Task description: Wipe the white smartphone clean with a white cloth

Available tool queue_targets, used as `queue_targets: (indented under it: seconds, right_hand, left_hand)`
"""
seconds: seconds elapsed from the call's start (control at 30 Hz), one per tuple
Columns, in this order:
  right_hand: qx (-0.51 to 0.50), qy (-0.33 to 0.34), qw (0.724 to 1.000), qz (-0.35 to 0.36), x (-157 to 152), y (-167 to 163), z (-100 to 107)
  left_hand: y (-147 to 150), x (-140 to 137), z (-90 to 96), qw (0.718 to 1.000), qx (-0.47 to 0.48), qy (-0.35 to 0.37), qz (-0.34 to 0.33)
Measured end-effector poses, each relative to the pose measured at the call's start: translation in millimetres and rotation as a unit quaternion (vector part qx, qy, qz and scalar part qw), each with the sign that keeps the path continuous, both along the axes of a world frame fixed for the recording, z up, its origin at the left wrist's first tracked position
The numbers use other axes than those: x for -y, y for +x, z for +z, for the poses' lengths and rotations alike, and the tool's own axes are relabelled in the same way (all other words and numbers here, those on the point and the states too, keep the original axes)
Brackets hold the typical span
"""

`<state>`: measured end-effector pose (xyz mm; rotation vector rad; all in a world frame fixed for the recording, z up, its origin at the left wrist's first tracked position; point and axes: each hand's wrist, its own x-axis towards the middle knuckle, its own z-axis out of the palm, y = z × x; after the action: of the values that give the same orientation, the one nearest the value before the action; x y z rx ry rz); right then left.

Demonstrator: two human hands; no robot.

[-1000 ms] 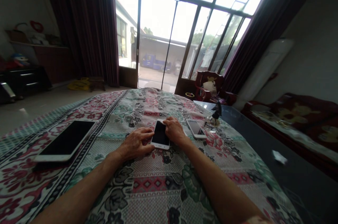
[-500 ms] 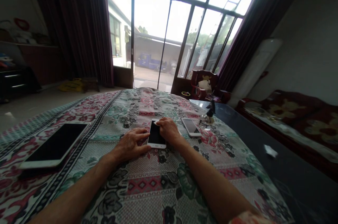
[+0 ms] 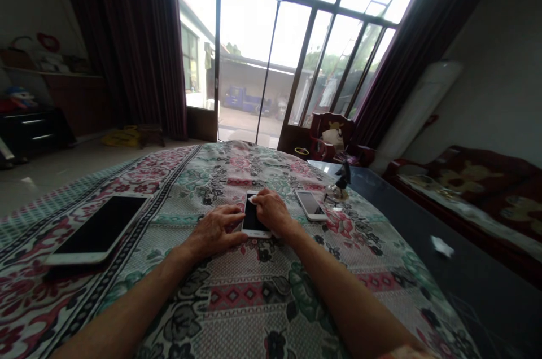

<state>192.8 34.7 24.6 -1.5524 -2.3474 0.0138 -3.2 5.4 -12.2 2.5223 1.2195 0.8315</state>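
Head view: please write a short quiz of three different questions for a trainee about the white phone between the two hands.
1. True or false: the white phone with the dark screen lies flat on the floral patterned cloth.
2. Which hand covers its far right corner? A. left hand B. right hand
3. How many other flat devices lie on the cloth?

Key: 1. true. 2. B. 3. Two: a large white tablet and a second white phone.

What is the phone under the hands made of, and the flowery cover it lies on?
The phone looks like glossy dark glass in a white, probably plastic, frame. The flowery cover seems woven cloth: matte, patterned, with soft folds.
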Motion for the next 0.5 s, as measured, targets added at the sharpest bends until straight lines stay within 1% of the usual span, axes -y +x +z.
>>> queue_targets:
  seconds: [0.07, 0.13, 0.2, 0.3, 0.37, 0.43, 0.5]
  right_hand:
    - [0.003, -0.014, 0.998, -0.058, -2.5, 7.8, 2.4]
    - [0.008, -0.016, 0.996, -0.088, -1.5, 10.3, 3.0]
    - [0.007, -0.007, 0.998, -0.069, 3.3, 5.6, 1.7]
    - [0.004, -0.004, 1.000, 0.002, 12.3, -9.2, -0.6]
    - [0.004, -0.010, 0.999, 0.035, 15.2, -15.8, -0.2]
    - [0.000, -0.018, 0.999, 0.038, 13.6, -15.0, 1.7]
    - [-0.011, -0.026, 1.000, 0.002, 8.4, -7.3, 4.0]
  left_hand:
    - [0.3, 0.9, 1.1, 1.000, 0.001, -0.002, 0.002]
    - [0.7, 1.5, 1.9, 1.000, -0.001, -0.004, 0.000]
    - [1.0, 1.4, 2.0, 1.000, -0.003, -0.003, 0.001]
    - [1.0, 0.4, 1.0, 1.000, -0.005, -0.001, -0.004]
    - [0.9, -0.1, 0.4, 1.000, -0.006, 0.001, -0.013]
    - [0.9, -0.2, 0.3, 1.000, -0.007, 0.002, -0.013]
    - [1.0, 0.2, 0.9, 1.000, -0.007, -0.001, -0.005]
